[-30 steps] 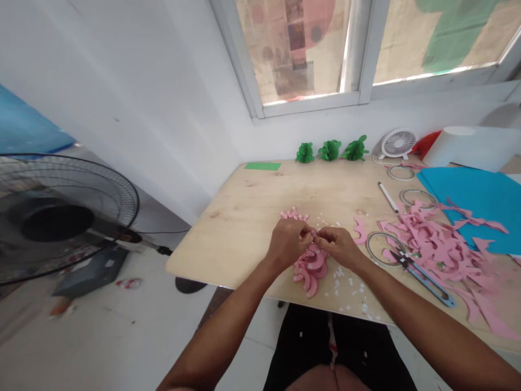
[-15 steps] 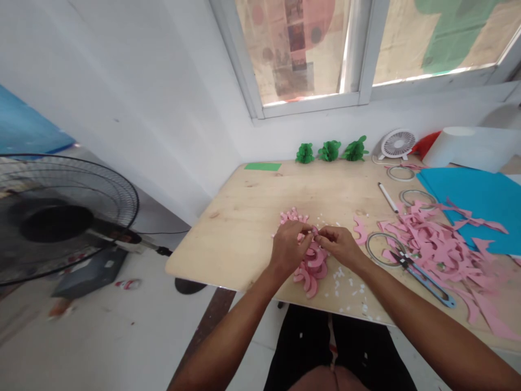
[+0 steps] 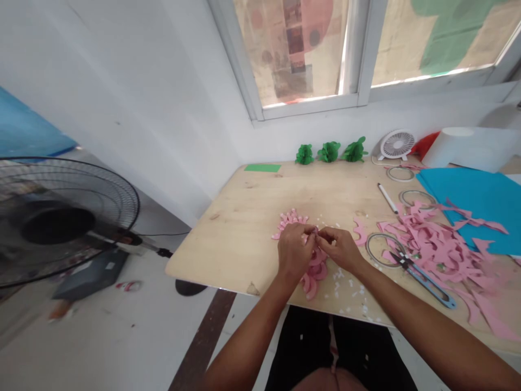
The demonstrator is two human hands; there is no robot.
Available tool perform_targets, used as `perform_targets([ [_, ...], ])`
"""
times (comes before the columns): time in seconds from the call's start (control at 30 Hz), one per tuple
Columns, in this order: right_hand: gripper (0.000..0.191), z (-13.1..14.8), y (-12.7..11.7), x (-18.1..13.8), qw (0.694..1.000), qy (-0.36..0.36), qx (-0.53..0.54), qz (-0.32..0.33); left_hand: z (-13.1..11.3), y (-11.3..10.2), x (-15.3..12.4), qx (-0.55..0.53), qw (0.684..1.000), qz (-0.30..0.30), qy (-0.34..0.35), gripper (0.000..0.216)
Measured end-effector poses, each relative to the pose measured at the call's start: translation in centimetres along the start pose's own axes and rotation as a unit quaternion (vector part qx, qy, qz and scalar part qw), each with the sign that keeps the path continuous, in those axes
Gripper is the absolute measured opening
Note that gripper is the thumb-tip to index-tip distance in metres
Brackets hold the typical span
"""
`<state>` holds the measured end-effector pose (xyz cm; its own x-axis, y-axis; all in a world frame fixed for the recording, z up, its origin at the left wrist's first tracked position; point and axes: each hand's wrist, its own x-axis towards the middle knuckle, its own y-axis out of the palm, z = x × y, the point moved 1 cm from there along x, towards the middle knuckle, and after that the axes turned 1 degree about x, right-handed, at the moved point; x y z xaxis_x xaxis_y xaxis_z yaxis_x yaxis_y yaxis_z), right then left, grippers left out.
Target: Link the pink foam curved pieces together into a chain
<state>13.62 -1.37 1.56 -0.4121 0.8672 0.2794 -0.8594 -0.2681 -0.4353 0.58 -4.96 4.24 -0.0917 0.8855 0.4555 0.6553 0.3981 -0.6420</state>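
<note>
My left hand and my right hand meet over a pile of curved pink foam pieces near the front edge of the wooden table. Both hands are closed in a pinch around a small pink piece held between their fingertips. More small pink pieces lie just behind my left hand. White paper bits are scattered beside the pile.
Pink offcuts, snips, wire rings, a white pen and blue sheets lie at the right. Green paper tufts, a small white fan and a green card sit at the back. A floor fan stands left.
My left hand has slid slightly right and nearer, staying pinched with the right hand on the small pink piece. The view shifted a little.
</note>
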Motion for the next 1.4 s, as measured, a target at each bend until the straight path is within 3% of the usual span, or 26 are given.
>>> perform_targets([
  [0.37,0.020,-0.5,0.0,0.2,0.998,0.033,0.049,0.006,0.0,0.0,0.1,-0.035,0.999,0.015,-0.030,0.015],
  [0.77,0.025,-0.2,0.0,0.2,0.996,0.043,0.077,0.012,-0.1,-0.6,0.2,-0.048,0.998,-0.032,-0.023,0.017],
  [0.9,0.026,-0.1,0.0,0.1,0.997,0.037,0.068,0.012,0.5,-0.5,0.5,-0.140,0.988,0.002,-0.069,0.022],
  [1.07,0.025,0.3,-0.1,0.2,0.999,0.025,0.044,0.019,1.5,0.2,1.2,-0.346,0.914,0.092,-0.193,0.031],
  [1.17,0.023,0.4,-0.1,0.2,0.998,0.021,0.046,0.025,1.7,0.2,1.4,-0.420,0.864,0.104,-0.256,0.032],
  [1.4,0.019,0.3,-0.2,0.0,0.997,0.006,0.070,0.042,1.5,-0.3,1.5,-0.555,0.751,0.144,-0.328,0.029],
])
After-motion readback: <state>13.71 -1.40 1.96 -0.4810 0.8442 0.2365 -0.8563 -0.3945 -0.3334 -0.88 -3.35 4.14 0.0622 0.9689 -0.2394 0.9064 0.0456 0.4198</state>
